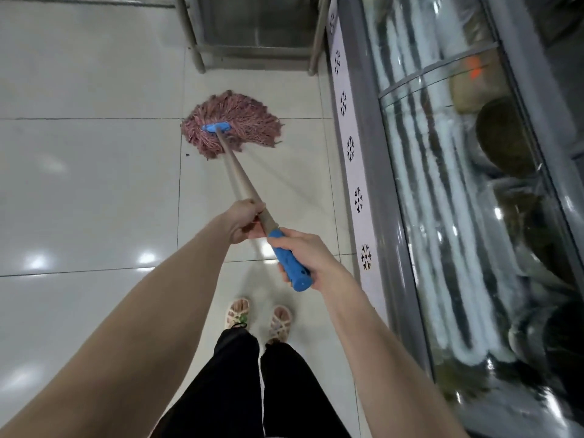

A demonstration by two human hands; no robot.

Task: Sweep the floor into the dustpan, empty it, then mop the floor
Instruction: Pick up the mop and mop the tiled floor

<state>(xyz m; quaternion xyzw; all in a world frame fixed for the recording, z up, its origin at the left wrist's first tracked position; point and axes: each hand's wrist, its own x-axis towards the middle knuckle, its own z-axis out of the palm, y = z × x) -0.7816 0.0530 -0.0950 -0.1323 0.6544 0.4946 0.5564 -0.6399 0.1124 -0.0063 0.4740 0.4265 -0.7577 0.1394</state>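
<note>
While the mop head (pixel 234 121) lies fanned out on the tiled floor (pixel 94 184), just short of a metal stand's legs (pixel 197 42), the task appears to be in its last stage: mopping. Neither broom nor dustpan is in view, so sweeping and emptying are judged done, though a dark speck (pixel 187 154) sits on the tile beside the strands. How much floor remains unmopped cannot be told. The left hand (pixel 243 221) is wrapped round the bare shaft (pixel 235 172). The right hand (pixel 303 252) is wrapped round the blue grip (pixel 292 270) at the shaft's upper end, and the two hands are close together. The only container visible is a chest freezer (pixel 376 172) along the right. Under its glass lid are frosted walls and dark rounded bundles, too blurred to name. No bucket shows.
</note>
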